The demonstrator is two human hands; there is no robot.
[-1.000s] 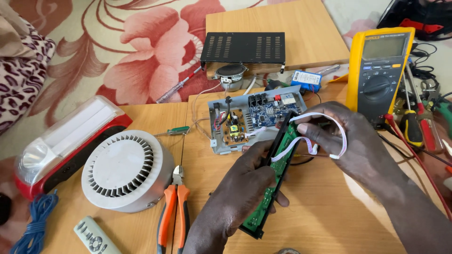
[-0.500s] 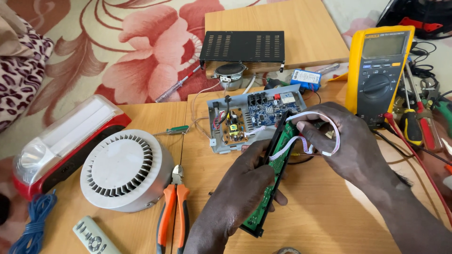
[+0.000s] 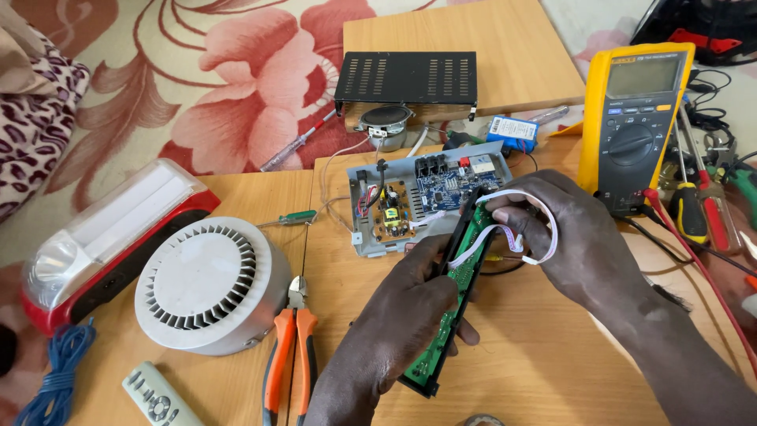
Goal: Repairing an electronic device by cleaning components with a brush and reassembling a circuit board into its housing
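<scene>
Nearest, orange-handled pliers (image 3: 288, 355) lie on the wooden table (image 3: 552, 371). The left hand (image 3: 410, 308) has its fingers clamped round a long green circuit board (image 3: 449, 304); the right hand (image 3: 564, 237) pinches its white ribbon cable (image 3: 544, 229). Beyond stands a yellow meter (image 3: 635, 110) and a black vented cover (image 3: 406, 79).

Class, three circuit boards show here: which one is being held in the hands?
The long narrow green board, gripped by the left hand. The small orange board and blue board sit inside the open grey case.

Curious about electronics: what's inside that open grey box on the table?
Inside the grey box lie a blue circuit board and a smaller orange board with wires. The right hand covers its right corner.
</scene>
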